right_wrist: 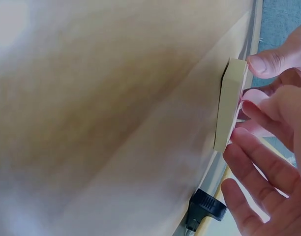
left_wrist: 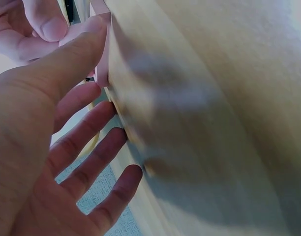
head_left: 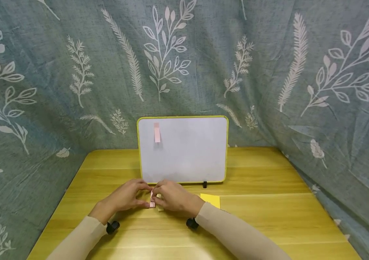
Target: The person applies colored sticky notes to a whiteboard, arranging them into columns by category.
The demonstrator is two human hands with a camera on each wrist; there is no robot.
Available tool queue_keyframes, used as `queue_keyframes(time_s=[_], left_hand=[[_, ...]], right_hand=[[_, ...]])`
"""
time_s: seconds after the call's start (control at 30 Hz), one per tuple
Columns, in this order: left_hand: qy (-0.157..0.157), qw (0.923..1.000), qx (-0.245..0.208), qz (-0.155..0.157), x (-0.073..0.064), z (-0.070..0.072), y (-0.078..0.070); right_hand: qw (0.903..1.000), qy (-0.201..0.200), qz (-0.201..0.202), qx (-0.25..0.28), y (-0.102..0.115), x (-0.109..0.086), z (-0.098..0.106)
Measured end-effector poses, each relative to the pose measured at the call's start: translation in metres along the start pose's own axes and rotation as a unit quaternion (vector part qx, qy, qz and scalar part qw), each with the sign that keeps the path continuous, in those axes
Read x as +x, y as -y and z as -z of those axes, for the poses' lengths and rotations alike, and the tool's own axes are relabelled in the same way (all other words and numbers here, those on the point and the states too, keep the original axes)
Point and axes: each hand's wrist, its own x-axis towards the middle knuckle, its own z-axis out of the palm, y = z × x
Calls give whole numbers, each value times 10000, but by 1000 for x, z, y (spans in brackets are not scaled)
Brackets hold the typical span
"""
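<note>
A slim pink sticky note pad (head_left: 152,204) lies on the table in front of the whiteboard. My left hand (head_left: 126,195) holds it by its ends, thumb at the near end, with the other fingers spread in the left wrist view. From the right, my right hand (head_left: 173,196) reaches over the pad, its thumb and index finger pinching the top pink sheet. Under the right hand, a pale yellow sticky note pad (right_wrist: 230,105) lies alongside the pink one, its long side showing in the right wrist view.
A whiteboard (head_left: 187,155) with a yellow frame stands behind the hands, a pink strip (head_left: 157,133) stuck at its upper left. Its black foot (head_left: 205,185) shows below. A bright yellow square of paper (head_left: 211,199) lies beside the right wrist. Leaf-patterned cloth (head_left: 204,54) surrounds the wooden table (head_left: 256,224).
</note>
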Motion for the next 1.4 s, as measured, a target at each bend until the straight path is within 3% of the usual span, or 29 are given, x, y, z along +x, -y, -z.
queue_keyframes(time_s=[0.4, 0.63, 0.87, 0.97, 1.03, 1.4], left_hand=[[-120, 9997, -82, -214, 3, 7, -3], [-185, 9996, -189, -115, 0, 0, -2], [-460, 9960, -331, -684, -3, -9, 8], [-405, 9972, -328, -540, -2, -9, 8], [-302, 9987, -286, -294, -1, -5, 0], [-182, 9995, -229, -115, 1, 2, -5]], right_hand=[[9976, -51, -239, 655, -2, 4, 4], [9915, 43, -474, 1213, -3, 3, 1], [9880, 62, -481, 1469, -1, 2, -2], [9844, 57, -591, 1657, -1, 2, -1], [9819, 64, -680, 1766, -2, 3, 1], [9755, 99, -921, 1997, -4, 5, 5]])
